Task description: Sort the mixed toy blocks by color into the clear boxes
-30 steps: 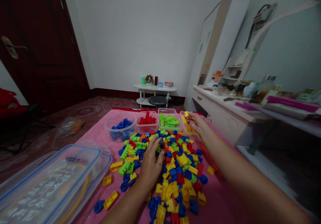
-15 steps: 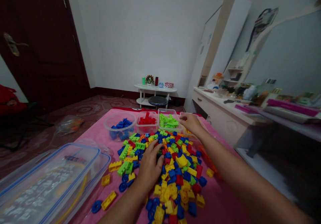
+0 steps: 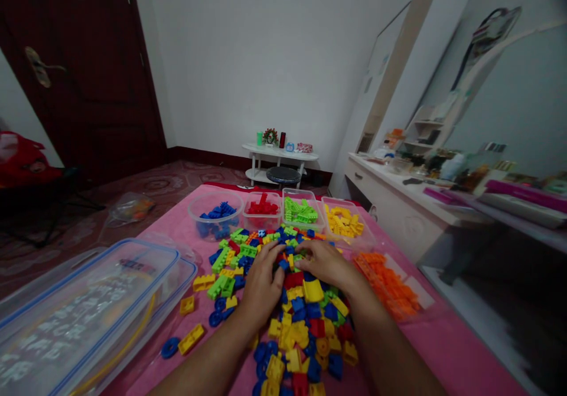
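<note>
A heap of mixed bricks in blue, yellow, green and red lies on the pink cloth. Both my hands rest on its far part, side by side. My left hand lies palm down with its fingers stretched over the bricks. Beside it, my right hand is also palm down, its fingers pointing left and touching red and yellow bricks. I see nothing gripped in either hand. Beyond the heap stand clear tubs of blue bricks, red bricks, green bricks and yellow bricks.
A clear tray of orange bricks lies at the right of the heap. Large clear boxes with blue rims fill the near left. A white desk with clutter runs along the right. A small white table and a dark door are behind.
My right hand has come back from the yellow tub to the heap and now lies beside my left hand. The left hand stayed on the bricks. The view shifted slightly.
</note>
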The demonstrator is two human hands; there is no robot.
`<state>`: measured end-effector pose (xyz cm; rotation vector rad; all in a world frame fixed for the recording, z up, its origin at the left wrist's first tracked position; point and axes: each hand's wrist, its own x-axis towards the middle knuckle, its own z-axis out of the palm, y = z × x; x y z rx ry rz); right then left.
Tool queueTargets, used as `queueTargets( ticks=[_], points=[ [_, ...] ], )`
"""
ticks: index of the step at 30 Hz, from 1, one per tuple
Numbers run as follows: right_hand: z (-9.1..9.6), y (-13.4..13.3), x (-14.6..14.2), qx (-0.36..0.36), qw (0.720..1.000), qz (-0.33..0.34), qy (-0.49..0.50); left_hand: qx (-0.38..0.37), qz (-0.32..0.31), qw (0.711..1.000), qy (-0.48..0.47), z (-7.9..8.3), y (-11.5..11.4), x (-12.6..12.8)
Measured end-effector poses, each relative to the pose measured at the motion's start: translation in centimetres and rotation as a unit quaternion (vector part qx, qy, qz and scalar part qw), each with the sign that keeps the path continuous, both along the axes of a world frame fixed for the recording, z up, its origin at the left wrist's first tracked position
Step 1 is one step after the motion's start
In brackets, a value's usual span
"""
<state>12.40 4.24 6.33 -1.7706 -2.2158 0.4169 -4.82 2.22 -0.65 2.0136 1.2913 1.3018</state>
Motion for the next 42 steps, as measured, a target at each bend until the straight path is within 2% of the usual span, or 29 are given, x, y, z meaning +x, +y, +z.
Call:
queueTargets(
  ticks=[5, 12, 17, 22, 25, 28, 31, 34, 38, 40, 42],
  points=[
    [-0.8, 0.0, -1.0, -0.012, 0.991, 0.071, 0.112, 0.001, -0.007, 0.998, -0.058, 0.2, 0.0, -0.1],
    [0.0, -0.4, -0.3, -0.027, 0.988, 0.132, 0.077, -0.015, -0.023, 0.993, -0.118, 1.2, -0.3, -0.4],
    [0.0, -0.2, -0.3, -0.031, 0.987, 0.132, 0.084, -0.043, 0.006, 0.985, -0.170, 2.4, -0.6, -0.5],
    [0.0, 0.2, 0.1, -0.015, 0.990, 0.098, 0.102, -0.056, 0.029, 0.975, -0.211, 3.8, 0.6, -1.1],
    [0.1, 0.4, 0.0, 0.004, 0.994, 0.056, 0.089, -0.047, 0.057, 0.988, -0.134, 4.5, 1.6, -2.3],
    [-0.1, 0.7, -0.4, 0.021, 0.998, 0.016, 0.060, -0.026, 0.098, 0.994, 0.043, 5.1, 2.1, -3.9],
    [-0.9, 1.1, -0.8, 0.066, 0.997, -0.012, 0.038, -0.029, 0.129, 0.968, 0.215, 5.2, 2.2, -5.1],
    [-1.8, 1.3, -1.2, 0.088, 0.996, -0.021, 0.017, -0.061, 0.137, 0.936, 0.319, 5.0, 2.1, -5.6],
    [-2.5, 1.2, -1.7, 0.057, 0.998, -0.005, 0.004, -0.056, 0.142, 0.919, 0.364, 5.0, 1.9, -5.5],
    [-2.7, 1.2, -1.7, 0.058, 0.998, 0.002, 0.015, -0.061, 0.151, 0.926, 0.341, 5.2, 2.0, -5.5],
    [-2.6, 1.3, -1.7, 0.075, 0.995, -0.002, 0.060, -0.078, 0.148, 0.946, 0.278, 5.4, 2.5, -5.5]
  ],
)
